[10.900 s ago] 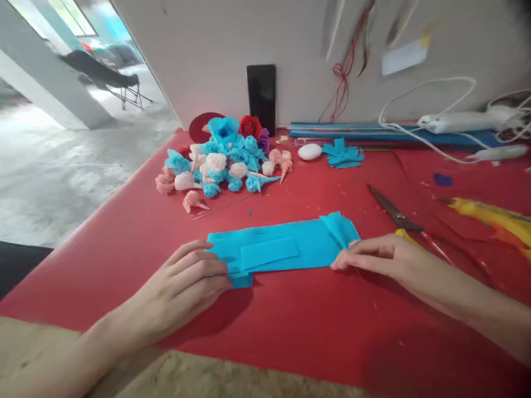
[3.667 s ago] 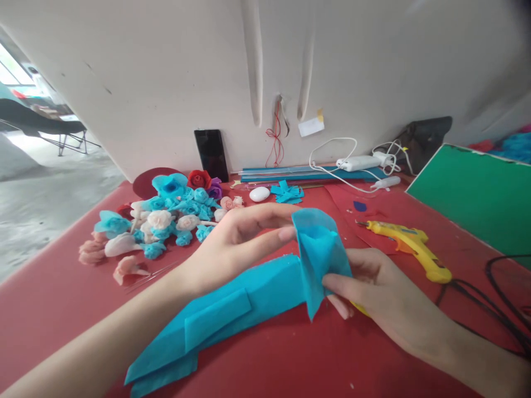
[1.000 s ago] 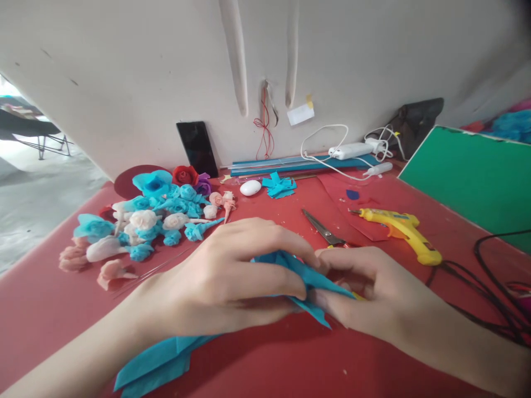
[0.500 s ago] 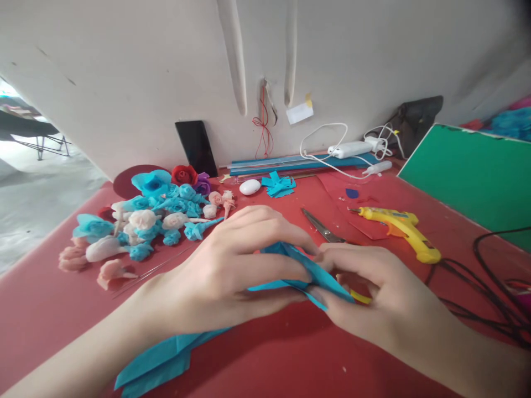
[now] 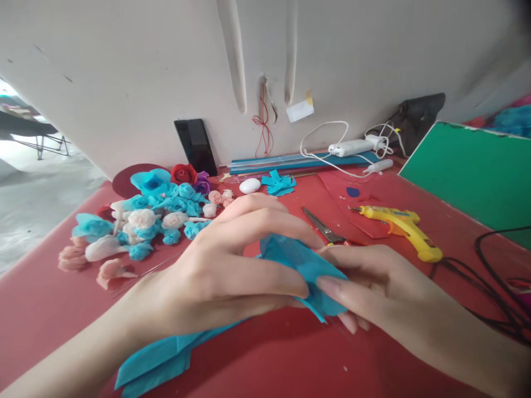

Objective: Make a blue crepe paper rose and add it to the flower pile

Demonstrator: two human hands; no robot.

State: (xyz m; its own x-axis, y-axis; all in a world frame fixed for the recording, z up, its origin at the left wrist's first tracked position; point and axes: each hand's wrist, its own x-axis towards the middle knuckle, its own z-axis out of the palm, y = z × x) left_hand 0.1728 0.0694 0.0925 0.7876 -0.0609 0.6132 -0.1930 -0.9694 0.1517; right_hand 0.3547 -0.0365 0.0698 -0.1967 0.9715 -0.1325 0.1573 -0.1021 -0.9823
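I'm watching the left hand [image 5: 219, 268] and the right hand [image 5: 381, 293] pinching a blue paper piece [image 5: 286, 254] between them, the grip narrow, the right thumb pressing on its face. I'm judging it only partly shaped, its edges sitting loose. From there, finished-looking paper flowers [image 5: 142, 219] are lying at ten o'clock, the glue gun [image 5: 409, 229] is resting at two, and flat blue sheets [image 5: 157, 359], seemingly unworked, are lying at eight.

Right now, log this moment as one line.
left hand: gripping blue paper; right hand: gripping same paper; glue gun: lying right of scissors; flowers: heaped on table
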